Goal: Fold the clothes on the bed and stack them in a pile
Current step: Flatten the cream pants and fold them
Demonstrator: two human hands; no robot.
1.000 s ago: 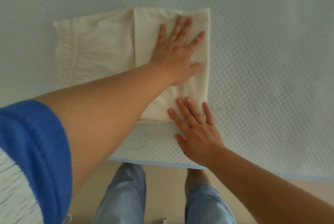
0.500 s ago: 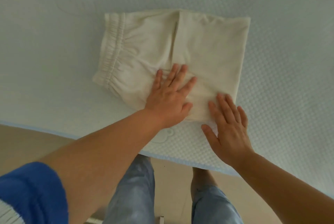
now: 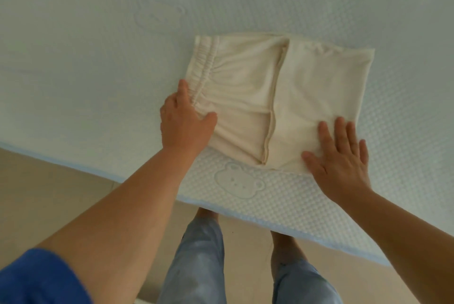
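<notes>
Fingers of the left hand (image 3: pixel 183 119) curl under the gathered waistband, thumb on top, pinching the near-left corner of the folded cream trousers (image 3: pixel 277 97). Over on the other side, the right hand (image 3: pixel 340 156) lies flat, fingers spread, pressing the near-right corner. Trousers sit on the bed (image 3: pixel 98 46), close to its near edge.

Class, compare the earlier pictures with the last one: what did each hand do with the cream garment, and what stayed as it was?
The left hand left the folded flap and slid to the waistband, which it now pinches at the near corner. The right hand stayed flat, pressing the garment at its near right corner. The garment remains folded on the bed.
</notes>
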